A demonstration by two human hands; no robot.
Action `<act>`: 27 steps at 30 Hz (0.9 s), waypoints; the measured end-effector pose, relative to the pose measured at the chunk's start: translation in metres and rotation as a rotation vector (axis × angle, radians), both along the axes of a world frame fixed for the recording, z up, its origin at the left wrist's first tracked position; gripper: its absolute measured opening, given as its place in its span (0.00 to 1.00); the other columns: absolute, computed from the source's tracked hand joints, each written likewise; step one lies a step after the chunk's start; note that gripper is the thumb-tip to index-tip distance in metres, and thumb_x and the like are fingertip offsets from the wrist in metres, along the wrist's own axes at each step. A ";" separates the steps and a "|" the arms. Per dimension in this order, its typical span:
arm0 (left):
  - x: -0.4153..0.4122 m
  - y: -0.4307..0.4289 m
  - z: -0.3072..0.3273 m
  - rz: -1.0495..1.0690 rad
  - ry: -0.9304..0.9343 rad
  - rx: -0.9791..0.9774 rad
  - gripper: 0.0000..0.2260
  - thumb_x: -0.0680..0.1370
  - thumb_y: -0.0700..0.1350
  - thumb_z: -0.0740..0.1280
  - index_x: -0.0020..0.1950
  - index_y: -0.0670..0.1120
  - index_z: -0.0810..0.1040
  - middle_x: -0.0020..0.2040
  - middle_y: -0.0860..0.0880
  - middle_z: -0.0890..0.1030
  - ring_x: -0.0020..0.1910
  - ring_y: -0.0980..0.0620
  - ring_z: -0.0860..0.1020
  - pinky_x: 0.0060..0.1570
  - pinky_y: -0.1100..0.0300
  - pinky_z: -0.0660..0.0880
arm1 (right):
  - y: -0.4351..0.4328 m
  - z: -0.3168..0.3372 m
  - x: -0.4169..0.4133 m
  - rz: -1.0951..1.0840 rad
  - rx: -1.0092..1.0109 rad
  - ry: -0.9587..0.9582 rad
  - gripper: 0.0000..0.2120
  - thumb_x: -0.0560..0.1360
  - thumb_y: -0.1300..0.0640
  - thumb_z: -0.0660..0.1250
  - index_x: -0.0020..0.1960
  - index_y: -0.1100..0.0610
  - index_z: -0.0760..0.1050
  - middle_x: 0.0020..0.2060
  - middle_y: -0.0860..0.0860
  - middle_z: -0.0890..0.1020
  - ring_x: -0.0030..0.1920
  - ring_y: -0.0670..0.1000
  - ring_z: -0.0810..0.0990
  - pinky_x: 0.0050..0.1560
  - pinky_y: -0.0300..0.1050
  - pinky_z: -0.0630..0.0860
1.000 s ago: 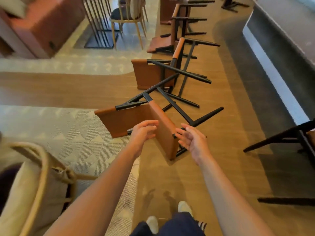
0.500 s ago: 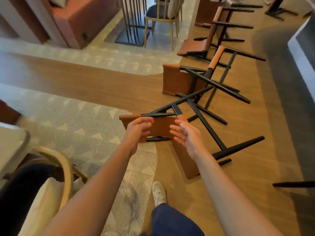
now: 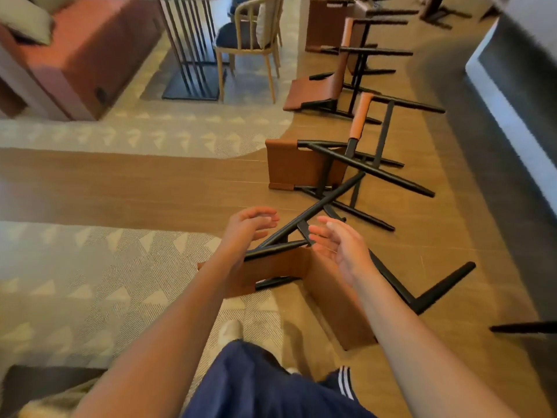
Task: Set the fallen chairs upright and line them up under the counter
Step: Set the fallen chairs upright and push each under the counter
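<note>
The nearest fallen chair [image 3: 331, 294], brown leather with black legs, lies on its side on the wooden floor just ahead of me. My left hand [image 3: 247, 230] hovers above its backrest with fingers loosely spread, holding nothing. My right hand [image 3: 340, 245] hovers over the seat edge, palm turned inward, also empty. A second fallen chair [image 3: 304, 164] lies beyond it, their black legs crossing. A third chair [image 3: 316, 89] lies farther back. The grey counter [image 3: 512, 95] runs along the right side.
A patterned carpet [image 3: 90, 282] lies to my left. A light wooden armchair [image 3: 250, 40] and a slatted table base [image 3: 190, 55] stand at the back. An orange sofa [image 3: 75, 55] is far left. A black chair leg [image 3: 524, 327] juts in at right.
I have stepped closer and leaned over the nearest chair. Both hands have stayed near its backrest and seat, raised slightly above it, still holding nothing.
</note>
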State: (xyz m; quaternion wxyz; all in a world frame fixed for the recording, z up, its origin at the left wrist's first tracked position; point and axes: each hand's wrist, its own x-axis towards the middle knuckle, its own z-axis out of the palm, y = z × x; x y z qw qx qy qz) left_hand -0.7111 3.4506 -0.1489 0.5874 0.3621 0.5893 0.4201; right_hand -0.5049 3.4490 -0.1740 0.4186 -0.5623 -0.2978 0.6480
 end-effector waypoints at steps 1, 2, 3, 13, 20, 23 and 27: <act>-0.003 0.012 -0.003 -0.036 0.009 -0.005 0.10 0.77 0.35 0.63 0.53 0.45 0.81 0.52 0.45 0.84 0.54 0.49 0.81 0.57 0.54 0.75 | 0.006 -0.001 -0.002 -0.035 -0.004 0.006 0.11 0.81 0.54 0.60 0.56 0.54 0.80 0.48 0.54 0.86 0.50 0.51 0.84 0.51 0.49 0.78; -0.006 0.028 -0.007 -0.081 0.011 -0.012 0.10 0.77 0.36 0.63 0.52 0.45 0.81 0.51 0.45 0.84 0.54 0.49 0.82 0.58 0.53 0.75 | 0.015 -0.002 -0.004 -0.083 -0.010 0.009 0.11 0.81 0.55 0.61 0.56 0.55 0.80 0.48 0.54 0.86 0.50 0.52 0.84 0.52 0.49 0.77; -0.009 0.045 -0.010 -0.132 0.013 -0.018 0.10 0.78 0.36 0.63 0.51 0.46 0.81 0.50 0.46 0.85 0.53 0.50 0.82 0.58 0.53 0.75 | 0.023 -0.004 -0.007 -0.135 -0.016 0.009 0.11 0.80 0.55 0.61 0.56 0.55 0.80 0.48 0.55 0.86 0.50 0.52 0.84 0.52 0.49 0.77; -0.032 0.164 -0.009 -0.594 0.102 -0.045 0.09 0.78 0.38 0.64 0.50 0.48 0.82 0.47 0.50 0.85 0.53 0.52 0.82 0.55 0.56 0.75 | 0.051 -0.014 -0.057 -0.590 -0.065 0.023 0.11 0.82 0.55 0.58 0.56 0.54 0.79 0.48 0.53 0.86 0.50 0.52 0.84 0.48 0.47 0.78; -0.014 0.198 -0.009 -0.738 0.151 -0.084 0.08 0.78 0.38 0.64 0.52 0.48 0.81 0.50 0.49 0.85 0.53 0.53 0.81 0.60 0.52 0.74 | 0.060 -0.017 -0.054 -0.743 -0.081 0.046 0.12 0.82 0.54 0.58 0.57 0.53 0.79 0.48 0.52 0.86 0.49 0.50 0.85 0.46 0.46 0.77; -0.008 0.203 -0.011 -0.766 0.124 -0.117 0.08 0.77 0.38 0.65 0.53 0.45 0.81 0.51 0.46 0.84 0.54 0.51 0.81 0.61 0.50 0.74 | 0.058 -0.018 -0.052 -0.781 -0.097 0.047 0.11 0.82 0.54 0.58 0.56 0.53 0.79 0.48 0.52 0.86 0.50 0.50 0.84 0.47 0.46 0.77; -0.005 0.214 -0.007 -0.848 0.141 -0.123 0.08 0.77 0.38 0.65 0.55 0.43 0.80 0.53 0.45 0.84 0.56 0.48 0.80 0.62 0.49 0.73 | 0.053 -0.023 -0.060 -0.852 -0.117 0.039 0.12 0.82 0.54 0.58 0.57 0.53 0.79 0.49 0.51 0.86 0.51 0.50 0.84 0.48 0.46 0.76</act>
